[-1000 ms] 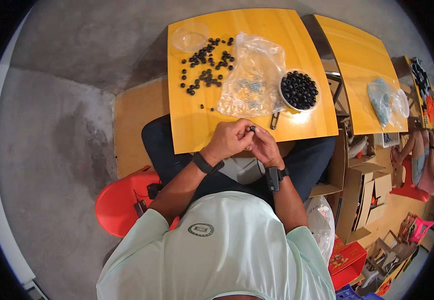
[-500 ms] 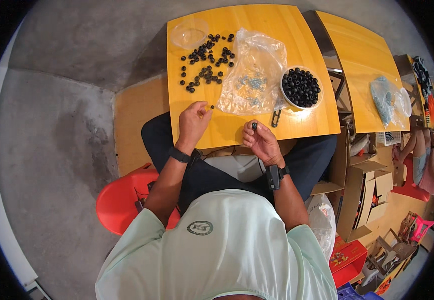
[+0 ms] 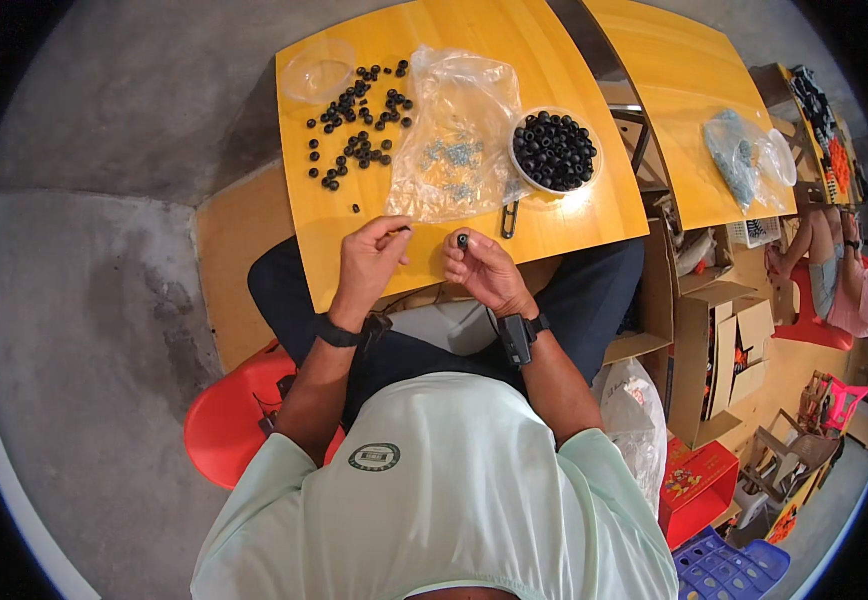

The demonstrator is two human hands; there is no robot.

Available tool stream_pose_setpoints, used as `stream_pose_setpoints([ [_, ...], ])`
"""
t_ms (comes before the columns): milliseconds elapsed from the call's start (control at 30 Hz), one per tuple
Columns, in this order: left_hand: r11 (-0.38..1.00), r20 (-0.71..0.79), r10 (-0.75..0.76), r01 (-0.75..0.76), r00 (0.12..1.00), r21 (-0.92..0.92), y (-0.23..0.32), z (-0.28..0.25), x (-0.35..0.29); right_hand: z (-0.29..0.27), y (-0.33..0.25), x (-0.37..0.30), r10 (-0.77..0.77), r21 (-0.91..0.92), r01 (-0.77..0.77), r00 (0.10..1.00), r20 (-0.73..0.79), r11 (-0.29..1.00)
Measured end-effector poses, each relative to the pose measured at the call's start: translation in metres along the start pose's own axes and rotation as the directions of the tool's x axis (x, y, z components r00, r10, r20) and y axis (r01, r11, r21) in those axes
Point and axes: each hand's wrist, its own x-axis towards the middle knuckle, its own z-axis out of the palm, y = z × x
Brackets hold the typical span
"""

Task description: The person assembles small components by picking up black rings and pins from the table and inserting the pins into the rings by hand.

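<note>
I'm watching from afar, tagging fast. The left hand (image 3: 370, 262) is pinching a small dark piece (image 3: 406, 229) between thumb and fingertips, near the table's front edge; too small for me to tell its exact kind. The right hand (image 3: 491, 272) is curling narrow around a black bead (image 3: 463, 241), its hole showing at the fingertips. The hands are hovering near each other, apart.

Beyond them, loose black beads (image 3: 363, 152) are lying scattered on the yellow table (image 3: 609, 215), one lone bead (image 3: 356, 208) sitting near the left hand. A clear plastic bag (image 3: 454, 110) is lying flat with small blue-grey pieces (image 3: 459, 155) showing at it; a white bowl (image 3: 544, 187) is holding more black beads right of it. A black slotted piece (image 3: 509, 219) is resting between bowl and right hand.

Writing check: the pale green shirt (image 3: 434, 500) is carrying a dark oval emblem (image 3: 375, 457), lettering too small for me to read. A red box (image 3: 699, 480) is showing gold-toned print. A white bag (image 3: 634, 410) is bearing faint marks, unreadable.
</note>
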Motion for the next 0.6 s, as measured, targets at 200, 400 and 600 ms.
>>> stream_pose_setpoints([
  [200, 0.979, 0.178, 0.201, -0.205, 0.963, 0.005, 0.025, 0.018, -0.009, 0.004, 0.000, -0.002, -0.017, -0.031, 0.016, 1.000, -0.020, 0.999],
  [400, 0.985, 0.163, 0.037, -0.009, 0.986, -0.172, 0.022, 0.019, -0.012, 0.001, 0.000, -0.002, -0.007, -0.033, 0.007, 1.000, -0.010, 0.999],
  [600, 0.990, 0.172, 0.038, -0.014, 0.984, -0.140, 0.015, 0.019, -0.013, -0.001, 0.000, -0.002, 0.003, -0.030, -0.003, 1.000, -0.016, 1.000],
])
